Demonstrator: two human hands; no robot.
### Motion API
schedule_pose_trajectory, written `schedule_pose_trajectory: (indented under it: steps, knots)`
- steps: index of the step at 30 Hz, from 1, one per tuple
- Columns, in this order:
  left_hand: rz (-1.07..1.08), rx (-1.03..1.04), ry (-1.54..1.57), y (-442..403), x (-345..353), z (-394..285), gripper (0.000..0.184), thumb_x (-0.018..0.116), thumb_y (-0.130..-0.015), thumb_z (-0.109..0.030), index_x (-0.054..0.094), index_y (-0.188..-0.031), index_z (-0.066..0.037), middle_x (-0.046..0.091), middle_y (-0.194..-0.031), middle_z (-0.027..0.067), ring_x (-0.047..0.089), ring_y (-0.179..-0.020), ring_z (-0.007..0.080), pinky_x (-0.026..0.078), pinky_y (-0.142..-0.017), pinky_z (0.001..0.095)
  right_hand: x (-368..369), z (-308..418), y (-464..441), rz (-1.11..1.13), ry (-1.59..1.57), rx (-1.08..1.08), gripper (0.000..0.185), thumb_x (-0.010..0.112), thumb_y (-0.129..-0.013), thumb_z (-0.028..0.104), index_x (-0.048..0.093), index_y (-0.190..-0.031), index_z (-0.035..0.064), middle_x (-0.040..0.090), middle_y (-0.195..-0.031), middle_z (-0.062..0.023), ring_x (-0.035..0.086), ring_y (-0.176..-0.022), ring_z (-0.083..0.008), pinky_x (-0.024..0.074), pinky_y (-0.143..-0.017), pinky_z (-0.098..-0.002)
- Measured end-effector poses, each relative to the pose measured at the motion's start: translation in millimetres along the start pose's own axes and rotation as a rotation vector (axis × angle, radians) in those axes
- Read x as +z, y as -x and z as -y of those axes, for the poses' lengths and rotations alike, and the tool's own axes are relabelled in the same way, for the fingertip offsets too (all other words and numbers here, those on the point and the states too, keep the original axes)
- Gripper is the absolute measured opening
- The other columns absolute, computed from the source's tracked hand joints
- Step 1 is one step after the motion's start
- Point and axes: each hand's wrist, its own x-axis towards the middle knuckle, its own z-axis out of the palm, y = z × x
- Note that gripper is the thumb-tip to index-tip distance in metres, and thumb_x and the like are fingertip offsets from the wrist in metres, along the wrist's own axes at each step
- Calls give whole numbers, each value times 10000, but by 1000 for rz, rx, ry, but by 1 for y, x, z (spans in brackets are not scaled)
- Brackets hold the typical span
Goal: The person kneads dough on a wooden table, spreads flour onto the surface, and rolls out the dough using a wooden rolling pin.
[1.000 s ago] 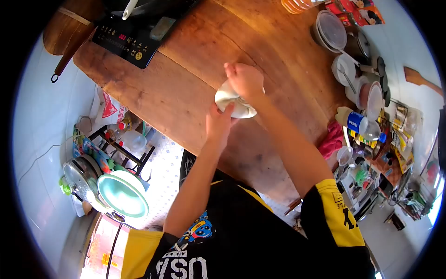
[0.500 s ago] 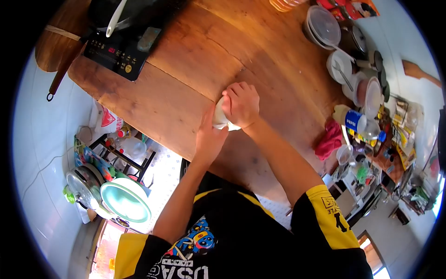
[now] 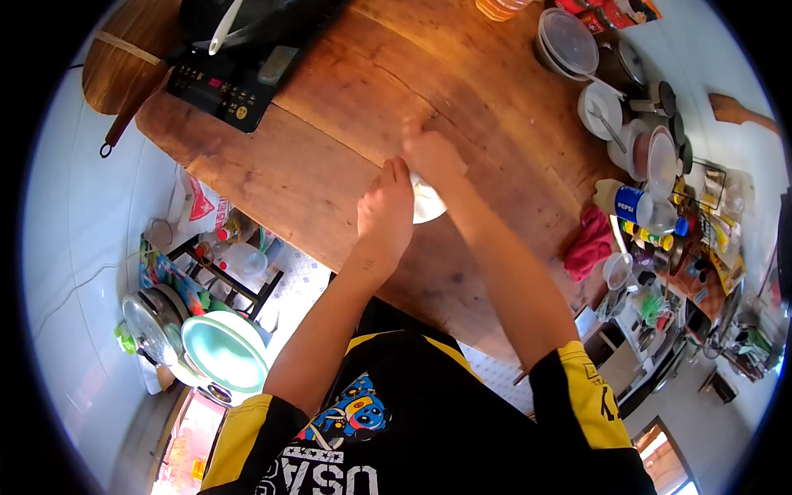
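A lump of white dough (image 3: 427,203) lies on the wooden table (image 3: 330,157), partly covered by both hands. My left hand (image 3: 386,200) is at its left side, fingers curled together against the dough. Over the dough's upper right side is my right hand (image 3: 433,154); its fingers are smeared by motion, so their grip on the dough cannot be made out.
An induction cooker (image 3: 223,87) with a dark pan stands at the upper left, beside a wooden board (image 3: 128,62). Along the right edge are lidded bowls (image 3: 569,41), a white bowl (image 3: 600,110), a Pepsi bottle (image 3: 639,206) and a red cloth (image 3: 588,245).
My left hand has curled its fingers and moved up beside the dough. My right hand came down onto the dough, then shifted up again. More of the dough's lower right part now shows.
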Motion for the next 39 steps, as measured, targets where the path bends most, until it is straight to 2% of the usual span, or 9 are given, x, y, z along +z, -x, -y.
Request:
schedule_pose_trajectory:
  steps: [3, 6, 9, 13, 21, 26, 28, 31, 39]
  knots:
    - [104, -19, -8, 14, 2, 5, 492, 636, -883, -83, 503, -1349, 0, 564, -1385, 184, 645, -1090, 389, 563, -897, 428, 15, -4, 25, 61, 181, -5, 508, 367, -1024, 395, 748, -1024, 59, 725, -1051, -142, 672, -994, -336, 482, -906, -534]
    - [-277, 246, 325, 32, 19, 33, 526, 675, -863, -84, 493, -1344, 29, 612, -1288, 178, 652, -1096, 325, 551, -914, 371, 54, -63, 15, -573, 95, -917, 335, 528, -936, 319, 721, -780, 95, 680, -823, -68, 621, -806, -289, 456, -724, -445]
    - [2, -283, 1289, 31, 44, 38, 555, 724, -841, -102, 506, -1337, 17, 643, -1190, 162, 656, -1020, 258, 533, -894, 342, 52, -53, -16, -494, 246, -1027, 302, 556, -926, 296, 699, -732, 114, 686, -822, -65, 620, -802, -280, 469, -704, -432]
    - [-28, -548, 1072, 19, 52, 29, 525, 755, -829, -157, 577, -1299, -5, 690, -1054, 151, 651, -924, 221, 516, -801, 346, 42, -27, -24, -328, 297, -724, 338, 516, -958, 286, 684, -729, 104, 703, -873, -99, 649, -891, -313, 501, -717, -474]
    - [-160, -21, 245, 13, 2, -5, 454, 657, -858, -3, 571, -1304, -12, 574, -1226, 164, 624, -1080, 356, 553, -847, 429, 2, 0, -25, 100, -149, 74, 472, 400, -980, 398, 731, -1015, 64, 729, -1073, -138, 659, -1047, -361, 471, -937, -546]
    - [-100, -28, 336, 21, 10, 9, 565, 645, -863, 16, 485, -1402, -37, 506, -1337, 145, 577, -1209, 328, 546, -949, 372, 29, -18, 20, -252, 264, -388, 434, 474, -955, 403, 751, -865, 83, 735, -941, -73, 660, -920, -309, 448, -869, -534]
    - [-114, -179, 783, 36, 33, 27, 603, 633, -902, -1, 433, -1464, -84, 498, -1373, 95, 547, -1259, 279, 519, -1008, 376, 49, -56, 4, -604, 153, -941, 328, 557, -915, 331, 724, -721, 127, 697, -773, -34, 617, -749, -261, 451, -750, -462]
    - [208, -611, 1624, 34, 25, 17, 620, 653, -932, -38, 400, -1495, -97, 482, -1388, 52, 534, -1263, 228, 495, -1044, 409, 38, -39, -38, -568, 259, -1128, 291, 591, -896, 286, 675, -657, 143, 678, -710, -34, 611, -690, -258, 460, -658, -428]
    - [-10, -493, 1002, 15, 29, 22, 442, 717, -868, -91, 571, -1278, -13, 648, -1214, 185, 688, -967, 303, 571, -799, 426, 28, -47, -30, -243, 111, -516, 400, 452, -1003, 325, 686, -823, 55, 709, -917, -188, 673, -890, -401, 533, -772, -519]
